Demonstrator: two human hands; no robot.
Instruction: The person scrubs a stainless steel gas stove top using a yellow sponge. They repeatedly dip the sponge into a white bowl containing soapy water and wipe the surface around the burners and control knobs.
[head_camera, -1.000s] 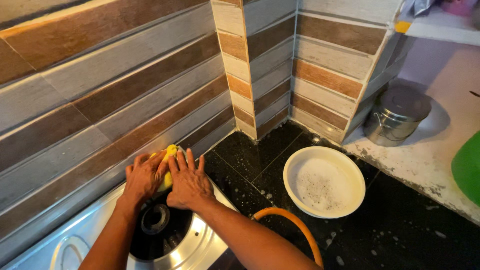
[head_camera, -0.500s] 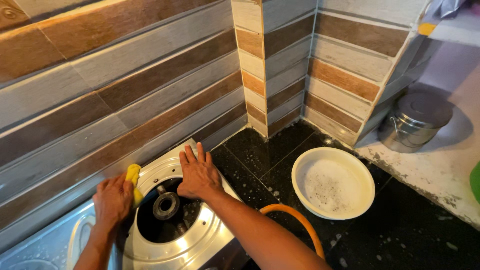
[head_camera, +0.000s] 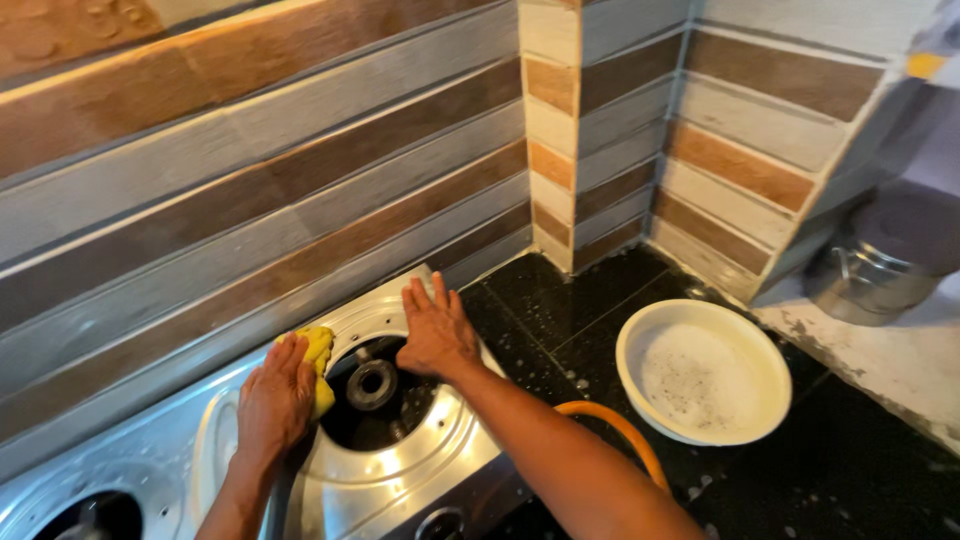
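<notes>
**Stove top wipe-down: burner surround under way**

The left hand presses a yellow sponge flat against the steel stove top, at the left rim of the burner well. The fingers are closed down over the sponge, which shows only at its upper edge beyond the fingertips. The right hand lies open and flat, fingers together, on the far right corner of the stove top, holding nothing; it appears to steady the appliance.

Judged step: scrubbing the metal around the burner, with the sponge at the left side of the well. The next pass calls for firm, even pressure along the curved rim and care not to snag on the burner head at the centre.

A white basin of soapy water stands on the black counter to the right, well apart from both hands. An orange hose runs beneath the right forearm.
</notes>
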